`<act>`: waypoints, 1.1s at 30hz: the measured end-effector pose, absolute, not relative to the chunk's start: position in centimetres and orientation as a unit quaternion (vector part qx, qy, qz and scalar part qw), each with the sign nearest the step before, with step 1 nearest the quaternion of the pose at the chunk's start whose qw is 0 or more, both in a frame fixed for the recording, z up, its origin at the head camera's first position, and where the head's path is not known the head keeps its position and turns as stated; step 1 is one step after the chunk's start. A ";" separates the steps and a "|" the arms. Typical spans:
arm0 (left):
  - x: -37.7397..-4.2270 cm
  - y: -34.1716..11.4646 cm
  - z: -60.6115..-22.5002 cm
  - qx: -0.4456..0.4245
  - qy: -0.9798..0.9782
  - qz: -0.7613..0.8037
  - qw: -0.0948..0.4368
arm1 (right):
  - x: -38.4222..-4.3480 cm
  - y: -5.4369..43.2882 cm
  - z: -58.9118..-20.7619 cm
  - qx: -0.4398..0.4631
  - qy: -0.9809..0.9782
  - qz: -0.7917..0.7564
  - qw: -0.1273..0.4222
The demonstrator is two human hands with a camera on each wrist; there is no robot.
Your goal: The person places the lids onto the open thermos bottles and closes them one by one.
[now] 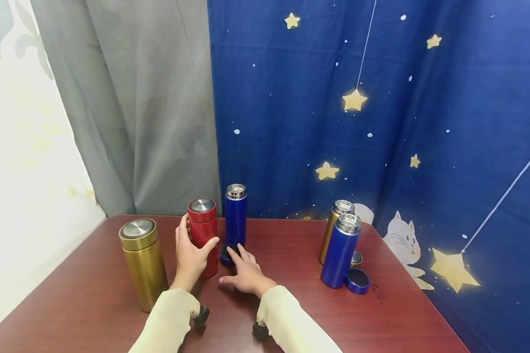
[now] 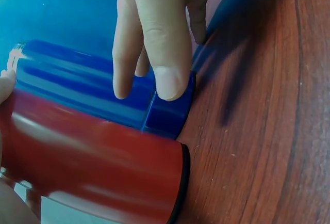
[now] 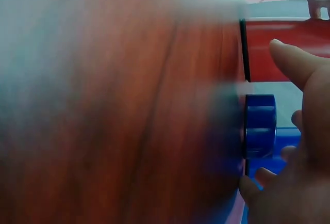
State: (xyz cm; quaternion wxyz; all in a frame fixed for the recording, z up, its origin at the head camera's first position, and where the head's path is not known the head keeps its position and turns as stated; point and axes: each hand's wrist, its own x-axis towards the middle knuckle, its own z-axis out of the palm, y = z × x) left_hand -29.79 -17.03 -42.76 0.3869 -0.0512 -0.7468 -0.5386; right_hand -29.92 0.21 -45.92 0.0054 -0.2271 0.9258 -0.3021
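A red thermos with a steel-topped lid stands upright on the table, and my left hand grips its side between thumb and fingers. Just behind it on the right is an uncapped blue thermos. A round blue lid lies flat on the table in front of that one. My right hand reaches over this lid with spread fingers and holds nothing; whether a fingertip touches the lid I cannot tell. In the left wrist view the right fingers hang in front of the blue lid and partly cover it.
A capped gold thermos stands at the left. Toward the right are an uncapped blue thermos and, behind it, an uncapped gold one. Beside them lie a blue lid and a partly hidden gold lid. Curtains hang behind the table.
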 end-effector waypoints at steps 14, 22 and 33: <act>-30.7 -17.3 -43.1 -0.026 -0.756 -0.514 0.405 | -29.5 1.2 -45.4 -0.237 0.946 -0.220 0.017; -31.1 -17.8 -43.2 -0.018 -0.755 -0.510 0.412 | -29.8 1.7 -45.3 -0.230 0.946 -0.229 0.016; -31.8 -18.2 -43.1 -0.017 -0.754 -0.510 0.413 | -30.4 2.7 -45.0 -0.247 0.939 -0.235 -0.037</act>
